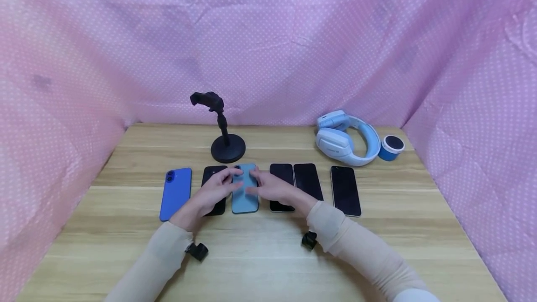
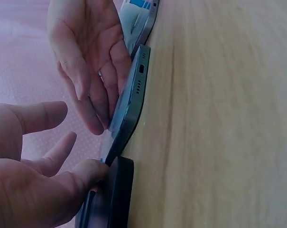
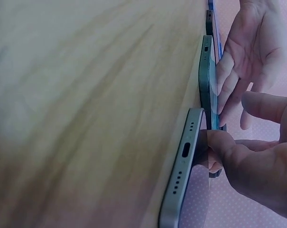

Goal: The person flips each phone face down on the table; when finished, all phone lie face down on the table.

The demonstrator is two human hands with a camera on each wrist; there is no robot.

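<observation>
A light teal phone (image 1: pixel 245 202) lies back up on the table between my two hands. From its left, my left hand (image 1: pixel 212 191) reaches over a black phone (image 1: pixel 219 207), fingers spread and loosely bent around the teal phone's upper part. My right hand (image 1: pixel 274 187) mirrors it from the right side, over a silver-edged phone (image 3: pixel 180 173) lying screen up. In the left wrist view the fingers and thumb are apart, with nothing gripped between them. The right wrist view shows the right fingertips low beside the teal phone (image 3: pixel 206 90).
A blue phone (image 1: pixel 176 194) lies at the left; two more dark-screened phones (image 1: pixel 308 181) (image 1: pixel 346 191) lie to the right. Behind stand a black phone stand (image 1: pixel 228 148), light-blue headphones (image 1: pixel 334 143) and a small blue speaker (image 1: pixel 390 148). Pink dotted cloth (image 1: pixel 268 50) hangs around the table.
</observation>
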